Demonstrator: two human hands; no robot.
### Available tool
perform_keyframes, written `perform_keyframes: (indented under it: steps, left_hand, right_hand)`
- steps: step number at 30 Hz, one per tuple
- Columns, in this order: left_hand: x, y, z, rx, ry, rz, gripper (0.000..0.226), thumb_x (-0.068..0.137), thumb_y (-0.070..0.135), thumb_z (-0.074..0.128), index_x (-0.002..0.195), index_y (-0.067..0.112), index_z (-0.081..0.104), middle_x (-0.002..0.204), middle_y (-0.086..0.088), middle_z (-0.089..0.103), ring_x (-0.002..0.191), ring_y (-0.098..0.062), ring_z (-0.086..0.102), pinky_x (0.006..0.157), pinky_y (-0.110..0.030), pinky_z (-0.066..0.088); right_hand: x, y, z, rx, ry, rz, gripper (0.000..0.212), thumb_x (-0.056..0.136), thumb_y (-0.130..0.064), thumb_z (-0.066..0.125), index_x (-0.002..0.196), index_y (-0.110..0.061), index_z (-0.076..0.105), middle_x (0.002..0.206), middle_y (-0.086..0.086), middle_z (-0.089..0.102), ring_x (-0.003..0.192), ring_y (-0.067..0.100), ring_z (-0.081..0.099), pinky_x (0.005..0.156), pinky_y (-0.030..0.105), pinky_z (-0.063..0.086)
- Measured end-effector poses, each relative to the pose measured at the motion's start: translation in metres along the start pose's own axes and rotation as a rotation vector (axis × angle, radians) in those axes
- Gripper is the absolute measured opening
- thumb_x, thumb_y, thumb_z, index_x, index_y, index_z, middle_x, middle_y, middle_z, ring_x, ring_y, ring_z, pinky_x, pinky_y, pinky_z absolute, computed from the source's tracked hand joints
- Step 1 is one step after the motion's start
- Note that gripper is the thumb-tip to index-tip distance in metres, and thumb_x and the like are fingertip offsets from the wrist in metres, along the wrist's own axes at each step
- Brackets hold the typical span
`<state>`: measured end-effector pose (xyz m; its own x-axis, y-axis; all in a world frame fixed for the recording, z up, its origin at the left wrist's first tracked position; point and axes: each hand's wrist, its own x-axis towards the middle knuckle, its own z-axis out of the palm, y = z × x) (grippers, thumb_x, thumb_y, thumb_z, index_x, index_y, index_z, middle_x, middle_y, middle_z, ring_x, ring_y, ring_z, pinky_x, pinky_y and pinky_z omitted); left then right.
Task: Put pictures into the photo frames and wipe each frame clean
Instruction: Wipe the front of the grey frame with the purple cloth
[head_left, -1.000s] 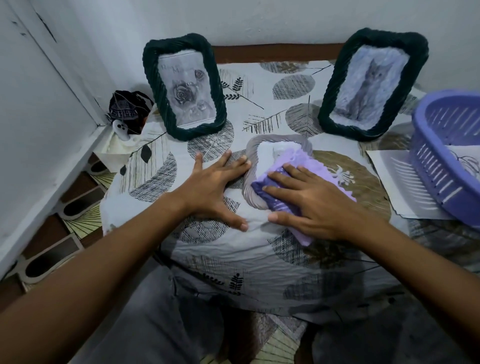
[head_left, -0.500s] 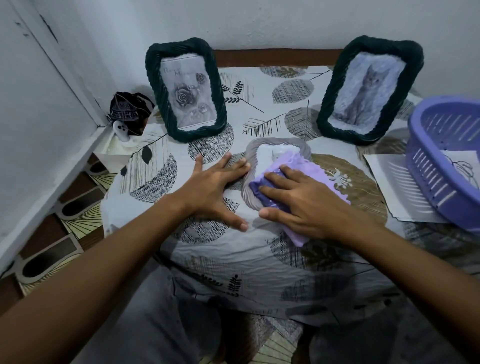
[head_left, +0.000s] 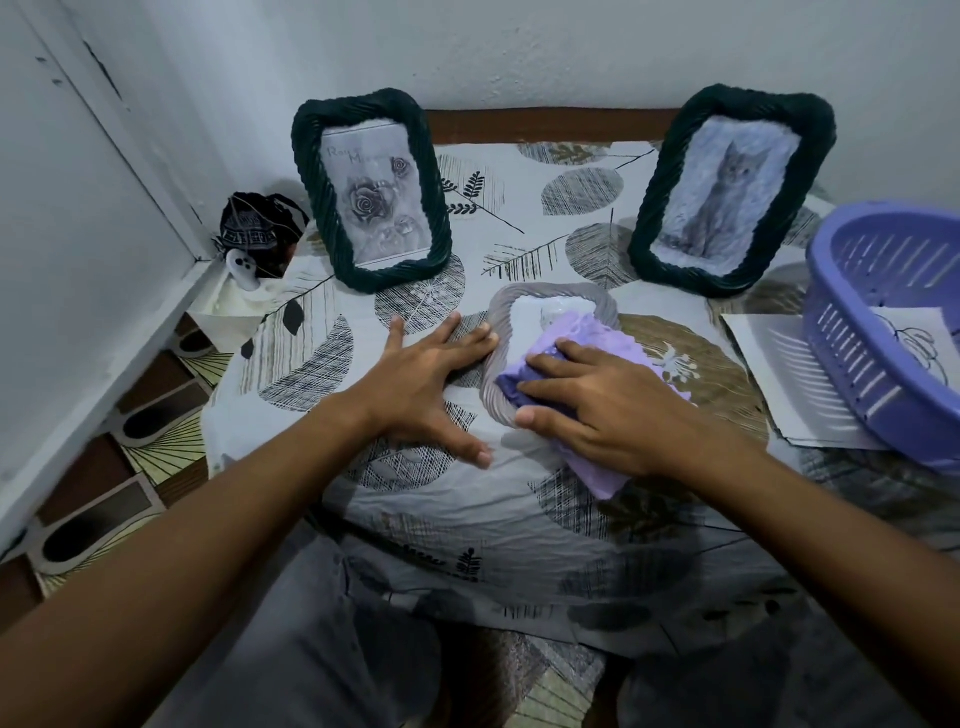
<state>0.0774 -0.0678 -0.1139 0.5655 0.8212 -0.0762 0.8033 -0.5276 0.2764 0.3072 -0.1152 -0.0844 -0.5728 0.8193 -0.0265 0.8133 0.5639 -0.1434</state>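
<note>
Three photo frames total on the counter, which has a white cloth printed with grey and brown leaves (head_left: 519, 239). Two dark green twisted-rope frames stand upright at the back: one upper left with a grey rose picture (head_left: 370, 189), one upper right with a grey cat picture (head_left: 730, 189). The third, a pale grey rope-rimmed frame (head_left: 519, 332), lies flat in the middle of the shot. The right hand (head_left: 608, 410) has its fingers (head_left: 558, 364) laid fairly straight and close together, pressing a crumpled lilac cloth (head_left: 597, 338) onto that flat frame. The left hand (head_left: 421, 382) sits flat on the tablecloth just left of it, fingers spread, fingertips touching the frame's left rim. Over at the right edge there's one lilac slotted plastic basket (head_left: 857, 364) with a line-drawing sheet inside, sitting on loose white paper sheets (head_left: 774, 379). One small dark pouch (head_left: 254, 226) is tucked in the left corner.
</note>
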Motion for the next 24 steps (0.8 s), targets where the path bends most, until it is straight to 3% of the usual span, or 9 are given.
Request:
perform_keyframes:
  steps: [3,10,16,20,24]
  left_hand:
    - [0.000,-0.001,0.000,0.005,-0.005,0.003,0.135,0.038,0.091,0.054,0.152,0.031,0.013,0.158,0.015,0.007,0.146,-0.006,-0.009,0.110,-0.065,-0.014]
    - [0.000,-0.002,0.001,0.002,-0.001,0.007,0.134,0.040,0.091,0.053,0.152,0.031,0.010,0.158,0.015,0.005,0.146,-0.006,-0.011,0.110,-0.065,-0.015]
    - [0.000,-0.003,0.002,-0.023,0.009,0.001,0.134,0.040,0.089,0.058,0.153,0.032,0.012,0.157,0.018,0.006,0.145,-0.004,-0.011,0.110,-0.064,-0.015]
    - [0.001,-0.004,0.002,-0.030,0.014,0.010,0.134,0.041,0.091,0.058,0.152,0.033,0.012,0.154,0.021,0.002,0.145,-0.003,-0.011,0.110,-0.063,-0.017]
    - [0.003,0.002,-0.001,-0.087,0.052,-0.040,0.128,0.042,0.102,0.032,0.150,0.034,0.021,0.156,0.018,0.012,0.146,-0.005,-0.002,0.111,-0.062,-0.014]
  right_hand:
    - [0.006,0.008,0.002,-0.064,0.019,0.079,0.101,0.078,-0.077,-0.016,0.141,-0.026,0.046,0.148,0.003,0.043,0.136,0.031,0.035,0.112,0.041,0.029]
    - [0.039,0.019,0.010,-0.083,0.041,0.251,0.121,0.062,-0.083,-0.027,0.144,-0.022,0.039,0.154,0.008,0.032,0.141,0.034,0.023,0.114,0.051,0.018]
    - [0.008,0.023,0.017,-0.010,0.003,0.177,0.108,0.064,-0.084,-0.020,0.152,-0.032,0.014,0.161,-0.003,0.008,0.149,0.020,0.000,0.120,0.043,0.000]
    - [0.002,0.031,0.010,0.144,0.034,0.198,0.106,0.068,-0.088,-0.005,0.150,-0.028,0.026,0.160,-0.002,0.011,0.148,0.015,0.003,0.120,0.038,0.002]
    - [-0.014,0.032,0.009,0.102,0.066,0.277,0.102,0.070,-0.084,-0.003,0.152,-0.027,0.018,0.160,-0.003,0.001,0.147,0.015,-0.004,0.118,0.035,-0.003]
